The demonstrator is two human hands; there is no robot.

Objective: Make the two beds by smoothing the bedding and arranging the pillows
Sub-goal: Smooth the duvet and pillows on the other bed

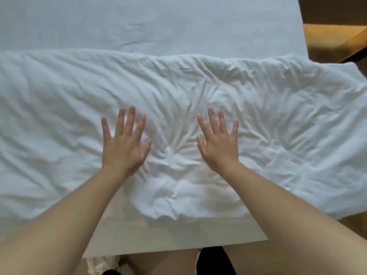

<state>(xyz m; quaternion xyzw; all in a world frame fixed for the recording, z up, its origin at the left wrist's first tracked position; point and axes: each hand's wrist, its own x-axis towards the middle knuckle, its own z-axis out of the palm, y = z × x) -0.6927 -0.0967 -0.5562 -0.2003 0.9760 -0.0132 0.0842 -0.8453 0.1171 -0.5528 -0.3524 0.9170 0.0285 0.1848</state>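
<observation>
A crumpled white duvet point(278, 116) lies across the bed, from the left edge of the view to the right, where it hangs past the mattress corner. Beyond it the flat white sheet point(158, 20) of the bed is bare. My left hand point(124, 143) lies flat on the duvet, palm down, fingers spread. My right hand point(218, 143) rests the same way a little to the right of it, with deep wrinkles fanning out between the two. Neither hand holds anything. No pillow is in view.
The near edge of the mattress point(178, 239) runs just in front of my body. At the top right, past the bed's corner, there is brown wooden furniture point(337, 36) lit from the side.
</observation>
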